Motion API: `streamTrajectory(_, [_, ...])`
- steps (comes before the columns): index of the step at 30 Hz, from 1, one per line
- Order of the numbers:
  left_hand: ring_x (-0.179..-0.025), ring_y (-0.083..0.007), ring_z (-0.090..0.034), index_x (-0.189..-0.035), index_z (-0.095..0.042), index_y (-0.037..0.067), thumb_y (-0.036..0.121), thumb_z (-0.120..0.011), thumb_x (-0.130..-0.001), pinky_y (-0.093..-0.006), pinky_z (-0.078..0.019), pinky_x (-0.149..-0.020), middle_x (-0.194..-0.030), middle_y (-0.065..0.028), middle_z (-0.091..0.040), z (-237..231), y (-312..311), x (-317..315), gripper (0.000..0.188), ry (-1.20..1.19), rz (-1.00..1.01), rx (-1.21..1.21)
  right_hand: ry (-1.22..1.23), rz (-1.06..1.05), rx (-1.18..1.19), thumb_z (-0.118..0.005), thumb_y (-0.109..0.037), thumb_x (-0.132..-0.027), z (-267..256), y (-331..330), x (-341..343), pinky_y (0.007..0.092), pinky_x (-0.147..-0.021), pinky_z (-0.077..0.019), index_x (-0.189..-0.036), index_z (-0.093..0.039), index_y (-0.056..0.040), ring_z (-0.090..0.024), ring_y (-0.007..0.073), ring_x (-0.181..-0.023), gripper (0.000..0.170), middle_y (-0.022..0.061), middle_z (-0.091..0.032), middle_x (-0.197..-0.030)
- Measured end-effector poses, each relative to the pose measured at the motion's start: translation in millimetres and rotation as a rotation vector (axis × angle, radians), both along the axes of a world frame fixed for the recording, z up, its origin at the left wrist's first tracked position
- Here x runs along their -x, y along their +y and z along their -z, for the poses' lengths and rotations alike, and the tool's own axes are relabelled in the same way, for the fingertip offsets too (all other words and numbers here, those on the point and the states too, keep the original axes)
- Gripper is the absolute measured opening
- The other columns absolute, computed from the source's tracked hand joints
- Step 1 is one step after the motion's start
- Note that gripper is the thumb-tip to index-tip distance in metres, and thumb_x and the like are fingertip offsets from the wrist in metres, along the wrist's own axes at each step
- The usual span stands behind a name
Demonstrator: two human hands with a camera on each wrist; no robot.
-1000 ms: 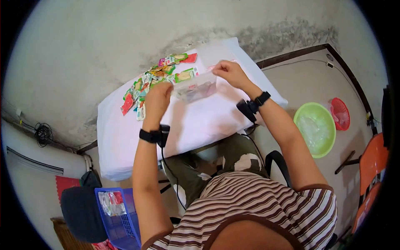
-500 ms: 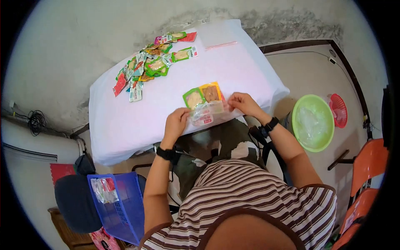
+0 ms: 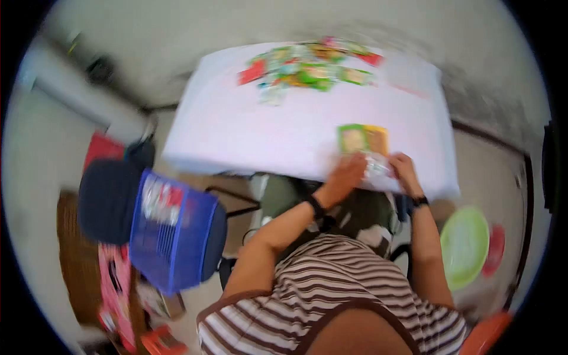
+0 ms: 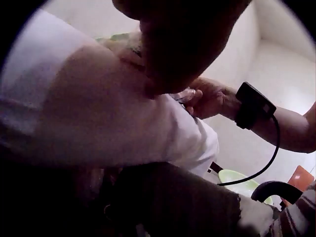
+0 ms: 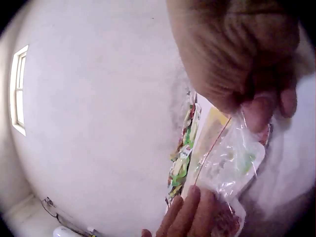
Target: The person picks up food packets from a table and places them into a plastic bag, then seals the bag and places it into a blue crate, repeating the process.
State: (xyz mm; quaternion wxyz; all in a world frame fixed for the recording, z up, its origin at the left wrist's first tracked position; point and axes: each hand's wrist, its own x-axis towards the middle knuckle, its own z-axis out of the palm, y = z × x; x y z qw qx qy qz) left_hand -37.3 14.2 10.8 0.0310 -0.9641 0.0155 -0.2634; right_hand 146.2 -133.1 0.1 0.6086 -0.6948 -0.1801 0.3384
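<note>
A clear plastic zip bag [image 3: 375,168] lies near the front edge of the white-covered table [image 3: 248,133]. A green packet [image 3: 353,139] and a yellow packet [image 3: 377,138] lie side by side at its far end. My right hand [image 3: 406,171] pinches the bag's right side; in the right wrist view the film bunches at its thumb and fingers. My left hand [image 3: 348,170] lies at the bag's left side, its fingers [image 5: 191,212] fairly straight on the film. The left wrist view is dark, with the left hand covering most of the bag.
A heap of colourful food packets [image 3: 313,74] lies along the table's back. Left of my legs stands a blue basket [image 3: 198,228] with a clear packet inside. A green basin [image 3: 466,248] and a red basket [image 3: 494,251] stand on the floor at right.
The bag, earlier held up in both hands, was down at the front edge half a second ago. Since then my left hand has come onto the bag, and the head view has swung left.
</note>
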Motion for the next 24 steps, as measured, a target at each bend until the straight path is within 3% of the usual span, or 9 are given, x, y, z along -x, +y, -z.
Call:
streamTrajectory(3, [-0.118, -0.0308, -0.043, -0.117, -0.049, -0.002, 0.024, -0.05, -0.082, -0.0425, -0.0349, -0.095, -0.122, -0.0164, -0.049, 3, 10, -6, 0.043, -0.145, 0.062, 0.251, 0.039, -0.001, 0.114, -0.057, -0.013, -0.082, -8, 5, -6, 0.0239, -0.036, -0.038, -0.075, -0.057, -0.0033, -0.043, 0.0101, -0.038, 0.012, 0.0013, -0.05, -0.056])
streamTrajectory(6, [-0.112, -0.0331, -0.047, -0.112, -0.051, -0.004, 0.022, -0.05, -0.081, -0.0415, -0.0371, -0.093, -0.114, -0.0195, -0.053, -12, 9, -14, 0.04, -0.021, -0.008, -0.069, 0.113, -0.015, 0.094, -0.055, -0.012, -0.082, -10, 6, -11, 0.0237, -0.035, -0.0395, -0.083, -0.055, -0.0045, -0.042, 0.0099, -0.036, 0.007, 0.0006, -0.05, -0.057])
streamTrajectory(10, [-0.111, -0.0317, -0.048, -0.107, -0.054, -0.002, 0.018, -0.05, -0.079, -0.04, -0.0385, -0.092, -0.112, -0.0168, -0.055, -22, 22, -20, 0.034, -0.082, -0.019, 0.024, 0.024, 0.043, 0.03, -0.051, -0.01, -0.084, -13, 11, -7, 0.0222, -0.039, -0.0414, -0.093, -0.052, -0.0049, -0.045, 0.0089, -0.04, 0.011, 0.0003, -0.05, -0.06])
streamTrajectory(15, [-0.087, -0.0298, -0.06, -0.102, -0.057, 0.005, 0.013, -0.049, -0.079, -0.0373, -0.0479, -0.077, -0.098, -0.0142, -0.061, -88, 71, 21, 0.025, -0.156, 0.049, 0.723, -0.094, 0.019, -0.09, -0.05, -0.019, -0.091, -50, 22, 13, 0.0194, -0.049, -0.0422, -0.099, -0.053, -0.0067, -0.048, 0.0069, -0.052, 0.015, -0.0017, -0.05, -0.064])
streamTrajectory(19, [-0.079, -0.0319, -0.061, -0.094, -0.057, 0.002, 0.014, -0.045, -0.088, -0.0365, -0.0486, -0.068, -0.088, -0.0172, -0.061, -125, 114, 113, 0.018, -0.476, -0.262, 0.773, -0.058, -0.103, -0.118, -0.05, -0.025, -0.091, -69, 29, 31, 0.0193, -0.051, -0.0415, -0.098, -0.054, -0.0077, -0.048, 0.0063, -0.052, 0.019, -0.0028, -0.05, -0.064])
streamTrajectory(20, [-0.08, -0.035, -0.057, -0.094, -0.057, 0.0, 0.011, -0.043, -0.086, -0.0397, -0.0449, -0.071, -0.088, -0.02, -0.059, -144, 121, 153, 0.019, -0.312, -0.496, 1.038, -0.017, -0.133, -0.124, -0.05, -0.025, -0.091, -69, 30, 34, 0.0195, -0.051, -0.0416, -0.098, -0.054, -0.008, -0.048, 0.0062, -0.052, 0.019, -0.0028, -0.05, -0.064])
streamTrajectory(22, [-0.08, -0.0348, -0.056, -0.094, -0.056, -0.003, 0.013, -0.043, -0.089, -0.0398, -0.0444, -0.072, -0.088, -0.0222, -0.059, -159, 135, 235, 0.022, -0.444, -0.711, 0.819, 0.008, -0.159, -0.124, -0.05, -0.025, -0.091, -65, 30, 41, 0.0194, -0.051, -0.0418, -0.097, -0.054, -0.0081, -0.048, 0.0063, -0.052, 0.018, -0.0027, -0.051, -0.064])
streamTrajectory(23, [-0.082, -0.0301, -0.058, -0.099, -0.058, -0.003, 0.016, -0.044, -0.09, -0.0384, -0.0449, -0.074, -0.089, -0.0208, -0.061, -167, 137, 281, 0.025, -0.315, -0.956, 0.381, 0.032, -0.178, -0.12, -0.051, -0.025, -0.091, -62, 29, 46, 0.0194, -0.051, -0.0419, -0.097, -0.054, -0.0083, -0.049, 0.0063, -0.052, 0.018, -0.0026, -0.051, -0.063])
streamTrajectory(24, [-0.084, -0.0231, -0.059, -0.102, -0.059, -0.002, 0.019, -0.045, -0.092, -0.0356, -0.0456, -0.075, -0.091, -0.0192, -0.061, -194, 137, 317, 0.027, -0.467, -0.927, 0.639, 0.049, -0.197, -0.117, -0.051, -0.025, -0.091, -60, 28, 51, 0.0191, -0.051, -0.0421, -0.097, -0.055, -0.0084, -0.049, 0.0063, -0.052, 0.018, -0.0024, -0.051, -0.064])
